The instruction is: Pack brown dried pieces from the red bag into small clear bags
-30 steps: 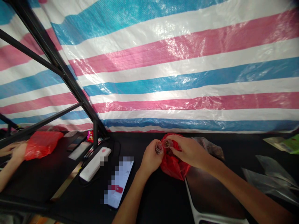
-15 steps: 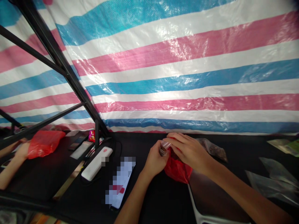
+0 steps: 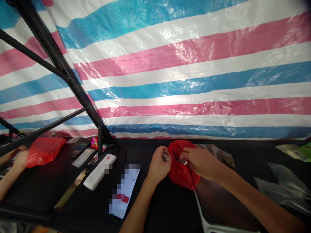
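Right fingers (image 3: 188, 153) partly hide the red bag (image 3: 181, 178).

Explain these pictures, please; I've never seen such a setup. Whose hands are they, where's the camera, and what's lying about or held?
There's no machine: a person works bare-handed, and every picture comes from one camera worn on the head, looking forward and down.

The left hand holds a small clear container. The right hand, at the open red bag, grips a small clear object, partly hidden by fingers.

On the black surface lie a phone, a white oblong device, a dark-topped flat panel and clear bags. Behind hangs a striped sheet. At far left, another person's hand touches a second red bag.
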`<action>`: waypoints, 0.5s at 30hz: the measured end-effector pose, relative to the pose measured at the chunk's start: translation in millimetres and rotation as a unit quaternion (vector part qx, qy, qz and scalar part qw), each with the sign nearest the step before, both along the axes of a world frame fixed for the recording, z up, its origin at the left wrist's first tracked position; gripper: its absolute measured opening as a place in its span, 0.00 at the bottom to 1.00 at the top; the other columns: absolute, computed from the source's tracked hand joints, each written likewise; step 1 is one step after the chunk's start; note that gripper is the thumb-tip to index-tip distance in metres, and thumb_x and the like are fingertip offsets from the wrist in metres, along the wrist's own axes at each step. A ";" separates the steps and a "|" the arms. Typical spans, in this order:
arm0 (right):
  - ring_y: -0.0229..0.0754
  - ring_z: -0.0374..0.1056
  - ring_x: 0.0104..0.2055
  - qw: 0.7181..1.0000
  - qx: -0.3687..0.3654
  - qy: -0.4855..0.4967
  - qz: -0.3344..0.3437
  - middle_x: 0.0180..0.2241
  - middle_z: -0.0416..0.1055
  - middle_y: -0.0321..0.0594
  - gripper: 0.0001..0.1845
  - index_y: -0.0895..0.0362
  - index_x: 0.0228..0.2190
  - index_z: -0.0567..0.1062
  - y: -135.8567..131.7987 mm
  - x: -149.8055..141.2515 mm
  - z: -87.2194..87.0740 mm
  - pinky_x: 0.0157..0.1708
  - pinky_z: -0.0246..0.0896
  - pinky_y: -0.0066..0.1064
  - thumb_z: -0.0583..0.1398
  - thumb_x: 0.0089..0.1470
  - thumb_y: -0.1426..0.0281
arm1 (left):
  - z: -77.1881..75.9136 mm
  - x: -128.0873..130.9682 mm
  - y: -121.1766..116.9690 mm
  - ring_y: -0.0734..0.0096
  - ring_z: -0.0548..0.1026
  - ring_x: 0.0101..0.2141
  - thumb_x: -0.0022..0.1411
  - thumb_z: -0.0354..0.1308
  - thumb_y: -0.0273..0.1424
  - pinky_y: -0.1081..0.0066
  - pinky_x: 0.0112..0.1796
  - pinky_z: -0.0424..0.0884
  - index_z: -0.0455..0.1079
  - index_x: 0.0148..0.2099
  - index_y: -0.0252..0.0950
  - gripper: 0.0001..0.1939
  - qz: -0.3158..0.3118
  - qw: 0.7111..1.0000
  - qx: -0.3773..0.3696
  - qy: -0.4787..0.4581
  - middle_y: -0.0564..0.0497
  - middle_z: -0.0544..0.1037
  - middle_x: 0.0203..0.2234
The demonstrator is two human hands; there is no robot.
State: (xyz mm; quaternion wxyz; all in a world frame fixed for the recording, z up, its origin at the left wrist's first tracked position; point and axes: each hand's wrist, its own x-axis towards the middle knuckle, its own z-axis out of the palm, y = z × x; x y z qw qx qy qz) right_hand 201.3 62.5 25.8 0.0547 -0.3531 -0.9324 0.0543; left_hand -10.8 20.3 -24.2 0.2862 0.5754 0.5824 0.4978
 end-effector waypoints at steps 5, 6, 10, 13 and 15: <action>0.60 0.76 0.49 0.998 -0.011 -0.045 -0.045 0.47 0.80 0.53 0.17 0.58 0.44 0.81 -2.8 2.1 0.8 0.49 0.67 0.44 0.60 0.54 0.79 | -8.6 -1.8 0.7 0.69 0.74 0.31 0.56 0.63 0.24 0.72 0.35 0.66 0.75 0.42 0.40 0.11 -0.030 0.998 -0.058 -0.008 0.53 0.79 0.30; 0.60 0.76 0.49 0.997 -0.013 -0.051 -0.049 0.46 0.80 0.53 0.16 0.58 0.43 0.81 -2.8 2.2 1.1 0.49 0.67 0.45 0.60 0.54 0.79 | -9.2 -1.2 0.4 0.69 0.75 0.30 0.57 0.62 0.24 0.72 0.35 0.66 0.74 0.43 0.40 0.11 -0.041 0.997 -0.069 -0.019 0.54 0.79 0.30; 0.58 0.78 0.47 0.998 -0.036 -0.032 -0.046 0.45 0.81 0.52 0.14 0.58 0.44 0.80 -2.2 -2.0 -1.7 0.45 0.67 0.41 0.60 0.57 0.76 | -8.6 2.7 -0.5 0.70 0.74 0.31 0.55 0.61 0.22 0.73 0.35 0.67 0.74 0.44 0.39 0.13 -0.073 0.994 -0.068 -0.036 0.54 0.78 0.30; 0.55 0.78 0.46 0.998 -0.047 -0.012 -0.039 0.45 0.81 0.50 0.12 0.57 0.45 0.79 -2.0 -7.8 -5.6 0.43 0.65 0.38 0.59 0.60 0.72 | -5.5 4.6 0.5 0.71 0.74 0.32 0.52 0.61 0.20 0.74 0.36 0.68 0.74 0.44 0.38 0.16 -0.084 0.992 -0.061 -0.065 0.54 0.78 0.31; 0.53 0.78 0.46 0.998 -0.055 -0.004 -0.033 0.45 0.81 0.48 0.12 0.56 0.45 0.79 -2.0 -10.1 -7.5 0.43 0.65 0.36 0.59 0.61 0.72 | -3.5 4.9 2.2 0.72 0.73 0.32 0.49 0.60 0.19 0.74 0.36 0.68 0.74 0.42 0.37 0.16 -0.079 0.990 -0.063 -0.094 0.54 0.77 0.30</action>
